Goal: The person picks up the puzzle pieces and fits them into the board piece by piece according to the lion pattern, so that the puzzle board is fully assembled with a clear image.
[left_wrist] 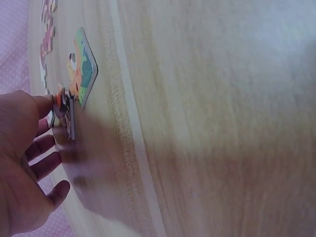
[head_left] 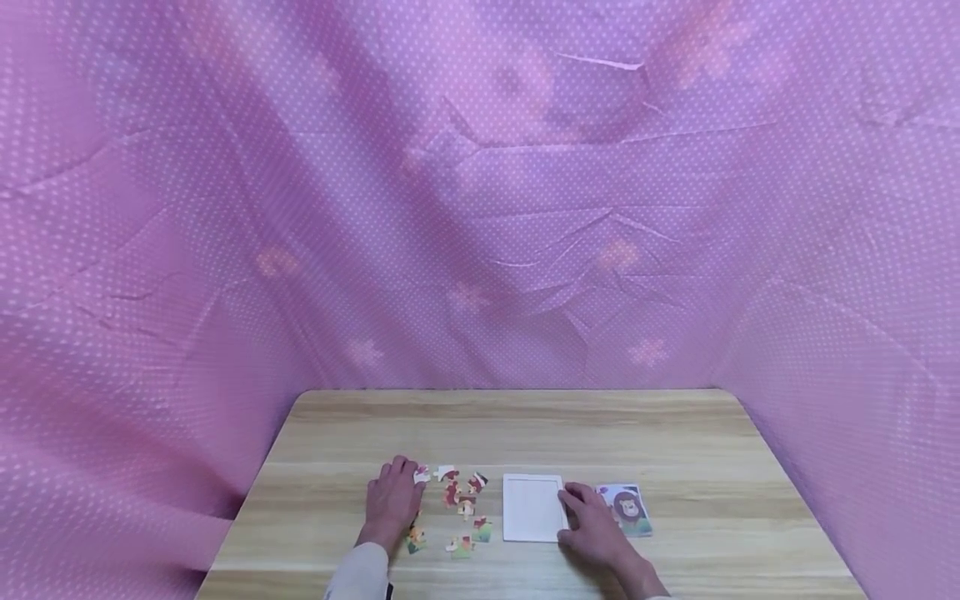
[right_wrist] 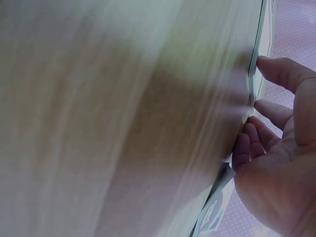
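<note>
My left hand [head_left: 393,504] is at the left side of a loose group of jigsaw pieces [head_left: 452,493]. In the left wrist view its thumb touches some dark-patterned pieces [left_wrist: 63,107] while the other fingers stay spread and relaxed; the fingertips' exact contact is partly hidden. A green and orange piece [left_wrist: 86,69] lies flat just beyond them. To the right of the pieces is a white square puzzle frame [head_left: 531,510]. My right hand [head_left: 592,525] rests at its right edge, thumb and fingertips touching the rim, fingers relaxed.
A square lion picture [head_left: 628,508] lies right of the frame, partly behind my right hand. Several pieces, such as a green and red one [head_left: 482,530], are scattered on the wooden table [head_left: 517,425]. Pink dotted cloth [head_left: 510,275] hangs around the table.
</note>
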Available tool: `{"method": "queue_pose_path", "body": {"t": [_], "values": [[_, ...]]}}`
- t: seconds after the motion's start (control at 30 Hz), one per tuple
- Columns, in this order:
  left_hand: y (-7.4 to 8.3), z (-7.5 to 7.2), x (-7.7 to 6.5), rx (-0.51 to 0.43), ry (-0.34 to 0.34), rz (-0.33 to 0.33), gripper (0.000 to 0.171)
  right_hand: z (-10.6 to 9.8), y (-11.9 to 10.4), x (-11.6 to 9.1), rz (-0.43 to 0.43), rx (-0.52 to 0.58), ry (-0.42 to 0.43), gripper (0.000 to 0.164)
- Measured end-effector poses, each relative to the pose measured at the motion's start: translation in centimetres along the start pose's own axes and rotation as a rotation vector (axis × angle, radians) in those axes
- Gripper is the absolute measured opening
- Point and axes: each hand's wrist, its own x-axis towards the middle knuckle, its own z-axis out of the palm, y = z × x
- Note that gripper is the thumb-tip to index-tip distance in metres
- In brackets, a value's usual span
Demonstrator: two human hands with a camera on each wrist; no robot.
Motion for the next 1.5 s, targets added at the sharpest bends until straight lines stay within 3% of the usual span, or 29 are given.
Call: {"method": "queue_pose_path", "body": {"t": [0.63, 1.2, 1.5], "values": [[0.3, 0.6, -0.4, -0.026, 0.009, -0.039, 0.040, -0.1, 0.5, -0.3, -0.014, -0.020, -0.027, 0.070], [0.6, 0.1, -0.4, -0.049, 0.025, -0.061, 0.043, -0.6, 0.0, -0.3, -0.014, -0.013, -0.029, 0.069], [-0.3, 0.6, 0.9, -0.050, 0.097, -0.042, 0.043, 0.3, 0.2, 0.7, -0.020, -0.026, 0.021, 0.069]]}}
